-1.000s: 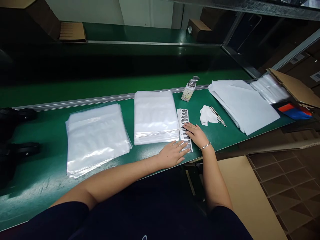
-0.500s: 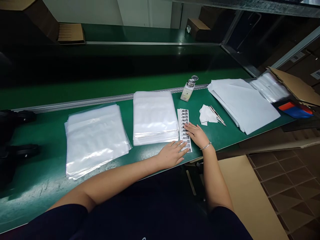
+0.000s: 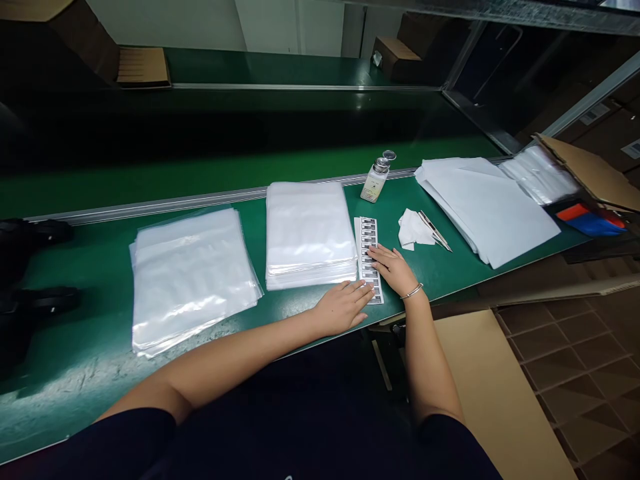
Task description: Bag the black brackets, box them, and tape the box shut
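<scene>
A narrow sheet of printed labels (image 3: 369, 233) lies on the green workbench, partly covered by my fingers. My left hand (image 3: 341, 309) rests flat at its near end, fingers stretched out across the lower labels. Halfway up the sheet, my right hand (image 3: 393, 268) lies with extended fingers over its right edge; a bracelet circles that wrist. Neither hand grips anything. Just left of the sheet sits a stack of clear plastic bags (image 3: 310, 227), and farther left is a second pile of clear bags (image 3: 193, 280).
Behind the labels stands a small bottle (image 3: 374, 185) with its lid up. To the right are white wipes (image 3: 415, 229), tweezers (image 3: 436, 231), a stack of white sheets (image 3: 490, 210) and a cardboard box (image 3: 590, 167). Black equipment (image 3: 37, 300) occupies the left side. A metal rail (image 3: 200, 201) runs behind.
The fingers of my left hand have drawn slightly closer together and back to the left. My right hand and the objects on the bench stay in place.
</scene>
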`<state>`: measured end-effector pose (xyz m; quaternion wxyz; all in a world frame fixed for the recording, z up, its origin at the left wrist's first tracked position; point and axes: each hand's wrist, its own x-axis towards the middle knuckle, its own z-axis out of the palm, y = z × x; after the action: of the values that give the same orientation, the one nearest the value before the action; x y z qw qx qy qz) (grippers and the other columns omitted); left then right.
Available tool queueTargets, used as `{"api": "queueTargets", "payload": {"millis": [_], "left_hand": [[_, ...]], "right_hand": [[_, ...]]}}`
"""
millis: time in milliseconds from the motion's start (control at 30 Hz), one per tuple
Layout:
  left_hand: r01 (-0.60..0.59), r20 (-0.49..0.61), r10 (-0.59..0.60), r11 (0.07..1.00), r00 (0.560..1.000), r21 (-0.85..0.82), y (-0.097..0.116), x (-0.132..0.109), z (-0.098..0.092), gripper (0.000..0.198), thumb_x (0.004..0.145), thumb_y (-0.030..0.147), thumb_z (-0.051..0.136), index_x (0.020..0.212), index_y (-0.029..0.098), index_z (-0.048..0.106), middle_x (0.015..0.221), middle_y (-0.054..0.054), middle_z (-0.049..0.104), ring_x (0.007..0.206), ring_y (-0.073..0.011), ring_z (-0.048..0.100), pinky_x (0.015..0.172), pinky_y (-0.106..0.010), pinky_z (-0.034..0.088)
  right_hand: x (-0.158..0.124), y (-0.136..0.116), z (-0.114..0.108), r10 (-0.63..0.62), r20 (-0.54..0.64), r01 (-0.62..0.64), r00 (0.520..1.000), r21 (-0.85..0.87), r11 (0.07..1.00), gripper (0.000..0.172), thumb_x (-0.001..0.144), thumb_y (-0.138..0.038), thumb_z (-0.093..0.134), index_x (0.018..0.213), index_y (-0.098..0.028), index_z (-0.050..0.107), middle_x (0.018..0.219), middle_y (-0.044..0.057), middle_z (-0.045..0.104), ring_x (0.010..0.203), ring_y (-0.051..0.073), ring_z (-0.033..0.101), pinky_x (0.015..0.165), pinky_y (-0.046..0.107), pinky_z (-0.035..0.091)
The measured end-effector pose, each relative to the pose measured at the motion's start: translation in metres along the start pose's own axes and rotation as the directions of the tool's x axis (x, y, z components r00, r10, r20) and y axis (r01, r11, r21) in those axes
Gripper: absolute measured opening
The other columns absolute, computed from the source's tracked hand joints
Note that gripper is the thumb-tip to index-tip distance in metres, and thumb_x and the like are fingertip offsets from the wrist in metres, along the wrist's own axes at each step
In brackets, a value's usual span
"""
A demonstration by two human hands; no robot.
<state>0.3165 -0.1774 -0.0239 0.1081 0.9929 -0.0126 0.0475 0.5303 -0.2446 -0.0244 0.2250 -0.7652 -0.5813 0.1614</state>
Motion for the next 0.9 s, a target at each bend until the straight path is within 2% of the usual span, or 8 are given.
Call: {"api": "queueTargets", "payload": {"millis": [233, 400, 500, 900], "left_hand": [[0.002, -0.005, -0.002, 1.0, 1.0, -0.026, -0.0012, 0.0006, 0.0015, 0.05, 0.098, 0.04, 0.043, 0.141, 0.015, 0.046, 0.147, -0.013, 0.048, 0.138, -0.0266, 0.042, 0.11, -0.043, 0.037], [0.055, -0.01, -0.055, 0.998, 0.998, -0.015, -0.0025, 0.0024, 0.0021, 0.052, 0.092, 0.042, 0.056, 0.137, 0.017, 0.05, 0.152, -0.019, 0.04, 0.14, -0.0344, 0.039, 0.109, -0.046, 0.04], [0.047, -0.006, -0.047, 0.999, 0.999, -0.013, -0.0032, 0.0044, 0.002, 0.053, 0.091, 0.042, 0.056, 0.136, 0.016, 0.051, 0.15, -0.023, 0.04, 0.139, -0.0372, 0.039, 0.108, -0.048, 0.041], [0.049, -0.019, -0.049, 0.999, 0.999, -0.005, -0.0026, 0.0072, 0.0022, 0.05, 0.092, 0.043, 0.056, 0.135, 0.017, 0.053, 0.149, -0.022, 0.042, 0.137, -0.0366, 0.042, 0.107, -0.049, 0.042]], "right_hand": [[0.0007, 0.0025, 0.0029, -0.003, -0.033, 0.003, 0.999, 0.002, 1.0, 0.04, 0.093, -0.023, 0.048, 0.129, -0.035, 0.06, 0.14, 0.003, 0.056, 0.139, 0.025, 0.043, 0.114, 0.06, 0.026], [0.0012, 0.0024, 0.0014, 0.018, -0.034, -0.017, 0.999, 0.032, 0.999, 0.039, 0.092, -0.022, 0.048, 0.127, -0.034, 0.062, 0.14, 0.002, 0.057, 0.138, 0.024, 0.044, 0.115, 0.059, 0.026], [0.001, 0.0017, 0.0009, 0.021, -0.033, -0.02, 0.999, 0.037, 0.999, 0.039, 0.092, -0.022, 0.048, 0.127, -0.032, 0.062, 0.14, 0.003, 0.056, 0.139, 0.024, 0.043, 0.115, 0.058, 0.025], [0.0002, 0.0009, 0.0, 0.009, -0.023, -0.008, 1.0, 0.034, 0.999, 0.039, 0.092, -0.022, 0.049, 0.126, -0.033, 0.063, 0.14, 0.003, 0.056, 0.139, 0.024, 0.043, 0.115, 0.059, 0.025]]}}
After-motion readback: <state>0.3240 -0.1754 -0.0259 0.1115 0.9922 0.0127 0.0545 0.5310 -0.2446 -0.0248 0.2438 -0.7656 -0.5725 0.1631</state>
